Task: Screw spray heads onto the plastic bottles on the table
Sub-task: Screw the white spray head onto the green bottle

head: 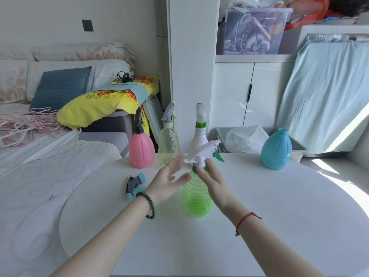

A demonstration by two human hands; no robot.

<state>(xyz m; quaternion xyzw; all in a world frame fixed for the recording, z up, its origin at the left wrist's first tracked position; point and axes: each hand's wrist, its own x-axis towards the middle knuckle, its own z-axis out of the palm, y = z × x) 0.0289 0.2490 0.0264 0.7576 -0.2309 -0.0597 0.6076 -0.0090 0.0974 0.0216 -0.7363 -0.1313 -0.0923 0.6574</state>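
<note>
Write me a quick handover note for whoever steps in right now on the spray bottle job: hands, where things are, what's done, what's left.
Left hand: open, blurred, beside the green bottle, holding nothing.
Right hand: fingers at the green bottle's collar under its white spray head; how tight it is cannot be told.
Done: pink bottle, pale yellow bottle and white bottle at the table's far edge carry heads.
Left: blue bottle, far right, has an open neck; a loose teal and grey spray head lies left of the left hand.
</note>
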